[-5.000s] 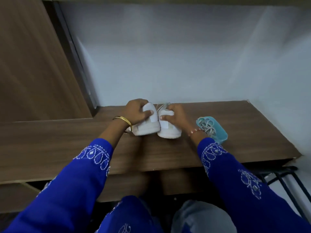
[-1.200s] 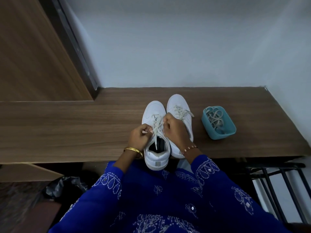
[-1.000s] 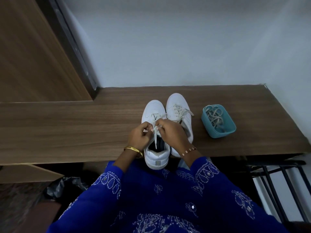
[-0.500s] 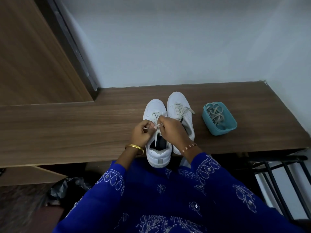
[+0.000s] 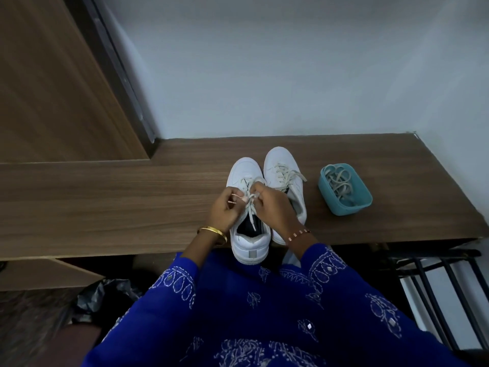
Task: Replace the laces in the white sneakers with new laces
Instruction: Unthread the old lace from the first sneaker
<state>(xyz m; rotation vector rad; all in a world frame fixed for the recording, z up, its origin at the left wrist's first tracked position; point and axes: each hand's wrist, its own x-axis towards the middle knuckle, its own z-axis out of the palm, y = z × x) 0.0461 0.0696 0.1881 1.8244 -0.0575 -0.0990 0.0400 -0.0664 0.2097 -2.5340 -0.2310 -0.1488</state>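
A wooden shelf point(image 5: 105, 202) runs along a pale wall point(image 5: 291, 75), with a wood-grain door panel point(image 5: 53, 88) at the far left. Two white sneakers stand side by side near the shelf's front edge, toes toward the wall, sides touching or nearly so. The left sneaker point(image 5: 250, 242) has its heel projecting past the front edge; its lace point(image 5: 251, 210) is loosened at the top and one strand hangs down into the dark opening. The right sneaker point(image 5: 280, 165) sits slightly farther back, its own lace threaded and loosely tied; its heel is hidden by the forearm.

Both hands work over the left sneaker's upper eyelets. The left hand point(image 5: 225, 211), fingers curled, pinches a lace end between thumb and fingertips. The right hand point(image 5: 272, 207), also curled, holds the lace just beside it; the exact finger contact is hidden from view. A gold bangle point(image 5: 213, 231) is on the left wrist, a beaded bracelet point(image 5: 299, 234) on the right, with blue embroidered sleeves below.

A teal tub point(image 5: 344, 207) stands apart to the right of the sneakers, holding a tangle of spare laces point(image 5: 340, 185). A black metal rack point(image 5: 436, 287) shows below the shelf's right end.
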